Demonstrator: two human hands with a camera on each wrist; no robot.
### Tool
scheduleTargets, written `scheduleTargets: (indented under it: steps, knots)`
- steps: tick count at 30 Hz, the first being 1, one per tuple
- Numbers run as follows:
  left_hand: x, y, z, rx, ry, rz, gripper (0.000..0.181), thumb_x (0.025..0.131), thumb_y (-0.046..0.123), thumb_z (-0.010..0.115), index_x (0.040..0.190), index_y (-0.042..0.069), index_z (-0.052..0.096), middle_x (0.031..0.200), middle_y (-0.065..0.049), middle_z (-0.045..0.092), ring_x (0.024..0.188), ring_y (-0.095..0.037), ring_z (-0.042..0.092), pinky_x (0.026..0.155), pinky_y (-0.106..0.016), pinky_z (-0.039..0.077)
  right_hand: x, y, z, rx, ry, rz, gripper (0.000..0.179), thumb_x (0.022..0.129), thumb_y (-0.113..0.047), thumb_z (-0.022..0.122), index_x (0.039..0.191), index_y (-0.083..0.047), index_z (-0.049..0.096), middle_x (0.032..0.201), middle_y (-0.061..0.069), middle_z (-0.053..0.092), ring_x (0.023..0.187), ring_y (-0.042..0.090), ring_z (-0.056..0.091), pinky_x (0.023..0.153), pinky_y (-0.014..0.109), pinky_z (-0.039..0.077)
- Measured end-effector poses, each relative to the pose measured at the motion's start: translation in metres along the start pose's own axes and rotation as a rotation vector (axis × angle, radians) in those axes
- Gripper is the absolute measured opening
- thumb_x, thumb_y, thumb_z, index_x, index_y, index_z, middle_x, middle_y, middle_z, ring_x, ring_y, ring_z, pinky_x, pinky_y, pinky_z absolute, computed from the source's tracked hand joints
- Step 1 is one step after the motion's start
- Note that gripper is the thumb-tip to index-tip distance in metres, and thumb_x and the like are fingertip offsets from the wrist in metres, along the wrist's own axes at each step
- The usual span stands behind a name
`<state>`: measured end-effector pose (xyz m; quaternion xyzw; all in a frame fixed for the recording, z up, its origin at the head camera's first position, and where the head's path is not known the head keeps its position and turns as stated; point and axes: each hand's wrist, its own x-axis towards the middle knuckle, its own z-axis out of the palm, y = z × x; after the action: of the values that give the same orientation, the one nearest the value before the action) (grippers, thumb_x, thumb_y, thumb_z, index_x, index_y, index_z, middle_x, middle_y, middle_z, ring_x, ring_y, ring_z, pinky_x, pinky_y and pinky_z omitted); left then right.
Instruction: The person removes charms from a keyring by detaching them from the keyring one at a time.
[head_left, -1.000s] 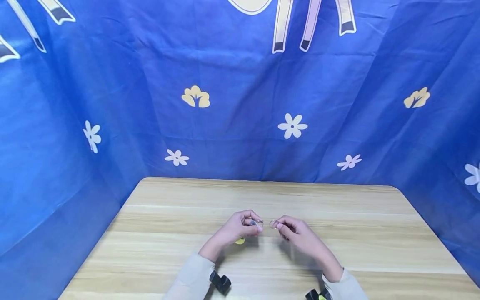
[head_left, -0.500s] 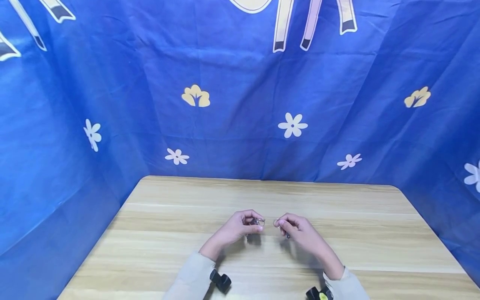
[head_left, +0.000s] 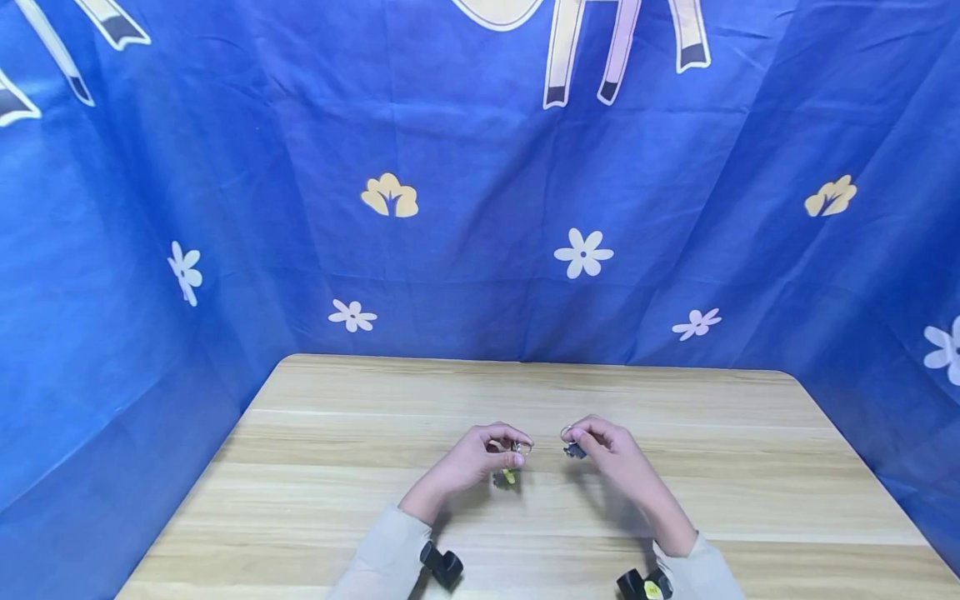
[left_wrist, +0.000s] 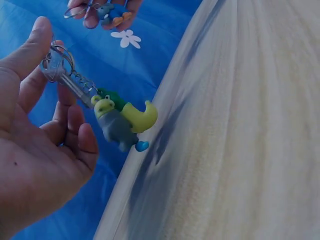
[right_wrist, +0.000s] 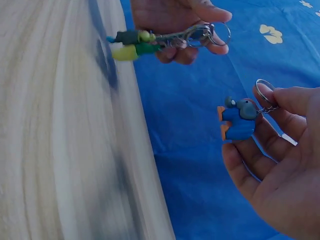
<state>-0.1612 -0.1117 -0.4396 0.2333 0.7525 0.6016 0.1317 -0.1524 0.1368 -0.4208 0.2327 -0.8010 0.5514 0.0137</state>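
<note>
My left hand pinches a metal key ring between thumb and fingertips above the table. In the left wrist view a silver key hangs from it, beside a grey figurine charm with a yellow head and a green-and-yellow charm. My right hand sits a short way to the right, pinching the ring of a separate keychain. On that ring's short chain is a small figurine with a grey animal head, blue body and orange feet, close to the curved fingers. A gap separates the two rings.
Both hands are over a light wood-grain table. Blue printed cloth with flowers and animal legs stands behind and at both sides. Black wrist mounts are strapped at the sleeves.
The right hand has moved right with its keychain, widening the gap between the hands. The figurines now dangle in sight below both hands. The left hand has barely shifted.
</note>
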Motion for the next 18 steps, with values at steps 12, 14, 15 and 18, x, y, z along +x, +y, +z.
scheduleTargets:
  steps: [12,14,15,18]
  knots:
    - [0.0,-0.005,-0.001,-0.06,-0.011,0.002,0.036,0.086,0.014,0.07,0.116,-0.004,0.063,0.086,0.009,0.06,0.078,-0.003,0.056,0.07,-0.018,0.048,0.0,0.003,-0.009,0.026,0.041,0.128,0.022,0.098,-0.014,0.053,0.101,0.003,0.067,0.095,0.012,0.069,0.083,0.012,0.065,0.082,0.02,0.053]
    - [0.0,-0.005,0.0,-0.077,-0.014,0.005,0.035,0.086,0.012,0.07,0.116,-0.006,0.062,0.086,0.009,0.06,0.079,-0.003,0.057,0.071,-0.018,0.049,0.0,0.005,-0.011,0.017,0.047,0.136,0.023,0.098,-0.015,0.055,0.102,0.003,0.068,0.093,0.013,0.069,0.082,0.01,0.065,0.081,0.021,0.054]
    - [0.0,-0.005,0.0,-0.088,-0.018,0.005,0.035,0.086,0.01,0.07,0.116,-0.006,0.062,0.086,0.009,0.06,0.079,-0.003,0.057,0.07,-0.018,0.05,-0.001,0.006,-0.012,0.013,0.047,0.141,0.022,0.097,-0.016,0.055,0.102,0.002,0.068,0.093,0.014,0.069,0.082,0.009,0.065,0.081,0.021,0.054]
    - [0.0,-0.005,0.0,-0.094,-0.025,-0.008,0.035,0.085,0.009,0.07,0.116,-0.006,0.062,0.086,0.008,0.06,0.078,-0.003,0.057,0.07,-0.018,0.049,-0.002,0.01,-0.015,-0.013,0.052,0.151,0.021,0.096,-0.016,0.058,0.103,0.001,0.069,0.097,0.018,0.07,0.085,0.003,0.064,0.084,0.02,0.053]
